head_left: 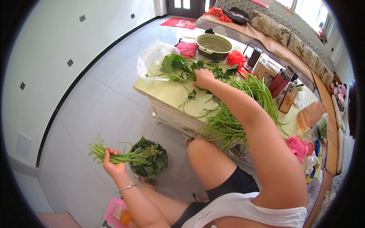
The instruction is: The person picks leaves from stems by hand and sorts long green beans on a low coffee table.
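Holding stems (129, 157) in left hand (114, 164), right hand (204, 78) touching leafy greens (178, 66).

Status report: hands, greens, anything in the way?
Left hand holding a stem bunch. Right hand at leafy greens on the table. Right arm partly blocks view of the larger stem pile.

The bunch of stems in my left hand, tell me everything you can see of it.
The bunch of stems is made up of many thin, bright green plant stalks, smooth-looking and loosely lined up. Your left hand grips it, fingers curled around it. It lies roughly sideways above the floor: one end fans out raggedly left of the hand, the other reaches right, over the dark green leaves. Whether it touches them can't be told.
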The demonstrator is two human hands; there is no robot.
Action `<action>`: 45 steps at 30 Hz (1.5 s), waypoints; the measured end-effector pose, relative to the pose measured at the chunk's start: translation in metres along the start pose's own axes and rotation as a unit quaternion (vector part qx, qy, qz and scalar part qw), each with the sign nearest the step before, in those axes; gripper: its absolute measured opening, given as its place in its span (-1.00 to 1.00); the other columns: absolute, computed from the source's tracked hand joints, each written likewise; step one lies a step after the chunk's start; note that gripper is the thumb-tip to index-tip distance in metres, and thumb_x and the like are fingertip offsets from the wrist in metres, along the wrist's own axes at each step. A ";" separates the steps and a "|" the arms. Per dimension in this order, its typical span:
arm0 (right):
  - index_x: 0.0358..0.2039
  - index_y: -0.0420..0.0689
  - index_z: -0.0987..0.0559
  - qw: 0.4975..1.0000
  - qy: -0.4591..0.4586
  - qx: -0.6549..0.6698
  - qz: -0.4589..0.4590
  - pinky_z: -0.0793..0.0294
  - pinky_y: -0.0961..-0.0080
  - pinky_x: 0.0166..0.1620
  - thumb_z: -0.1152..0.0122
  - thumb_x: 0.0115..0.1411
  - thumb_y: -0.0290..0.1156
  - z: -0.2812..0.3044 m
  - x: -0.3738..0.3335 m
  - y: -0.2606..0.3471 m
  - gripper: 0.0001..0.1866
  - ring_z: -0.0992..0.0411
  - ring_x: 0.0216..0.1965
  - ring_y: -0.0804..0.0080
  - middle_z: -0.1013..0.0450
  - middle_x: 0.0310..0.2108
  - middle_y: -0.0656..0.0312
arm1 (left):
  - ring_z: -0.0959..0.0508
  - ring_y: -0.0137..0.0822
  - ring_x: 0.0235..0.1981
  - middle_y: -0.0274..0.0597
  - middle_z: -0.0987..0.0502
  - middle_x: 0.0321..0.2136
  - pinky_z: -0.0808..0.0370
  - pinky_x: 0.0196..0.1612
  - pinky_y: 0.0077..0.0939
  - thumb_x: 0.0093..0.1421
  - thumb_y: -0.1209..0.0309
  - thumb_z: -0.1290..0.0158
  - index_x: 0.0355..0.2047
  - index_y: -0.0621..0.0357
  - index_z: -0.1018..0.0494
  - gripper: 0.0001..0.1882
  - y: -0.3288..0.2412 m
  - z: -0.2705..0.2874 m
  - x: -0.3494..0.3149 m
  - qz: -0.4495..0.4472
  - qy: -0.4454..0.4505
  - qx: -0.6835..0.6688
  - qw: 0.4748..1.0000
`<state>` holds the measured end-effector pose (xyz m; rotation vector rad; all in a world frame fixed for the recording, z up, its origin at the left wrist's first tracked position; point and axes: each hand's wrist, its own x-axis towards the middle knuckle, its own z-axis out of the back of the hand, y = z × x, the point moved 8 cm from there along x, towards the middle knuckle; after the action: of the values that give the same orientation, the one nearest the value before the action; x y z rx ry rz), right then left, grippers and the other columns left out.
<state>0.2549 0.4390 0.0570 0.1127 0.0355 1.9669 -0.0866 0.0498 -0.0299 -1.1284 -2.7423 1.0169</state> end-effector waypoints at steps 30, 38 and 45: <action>-0.42 -0.09 -0.49 0.949 -0.169 0.163 0.210 -0.44 0.16 -0.38 0.06 0.19 -0.17 0.028 0.017 0.087 -0.73 -0.48 -0.45 0.07 -0.49 -0.50 0.09 | -0.38 -0.39 -0.50 -0.31 -0.41 -0.51 -0.35 -0.35 -0.43 0.15 0.46 0.00 -0.31 0.14 -0.39 -0.91 0.019 -0.010 0.008 0.036 0.019 0.043 0.998; -0.30 -0.07 -0.62 0.963 -0.126 0.224 -0.074 -0.42 0.21 -0.08 -0.05 0.04 -0.37 0.011 0.104 -0.036 -0.76 -0.47 -0.15 0.10 -0.52 -0.26 -0.01 | -0.38 -0.39 -0.50 -0.32 -0.41 -0.51 -0.34 -0.34 -0.43 0.14 0.45 -0.01 -0.31 0.13 -0.39 -0.89 0.029 -0.011 0.011 0.055 0.028 0.040 0.997; -0.15 -0.04 -0.58 0.977 -0.106 0.175 -0.054 -0.37 0.23 0.02 -0.02 0.07 -0.32 -0.023 0.127 -0.003 -0.67 -0.38 0.00 0.08 -0.49 -0.14 0.03 | -0.38 -0.36 -0.49 -0.29 -0.42 -0.50 -0.32 -0.33 -0.42 0.14 0.45 0.00 -0.29 0.15 -0.39 -0.88 0.035 -0.019 0.007 0.058 0.028 0.032 0.997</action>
<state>0.2068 0.5579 0.0415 0.5396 0.2439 1.8135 -0.0655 0.0830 -0.0364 -1.2992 -2.6080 1.0596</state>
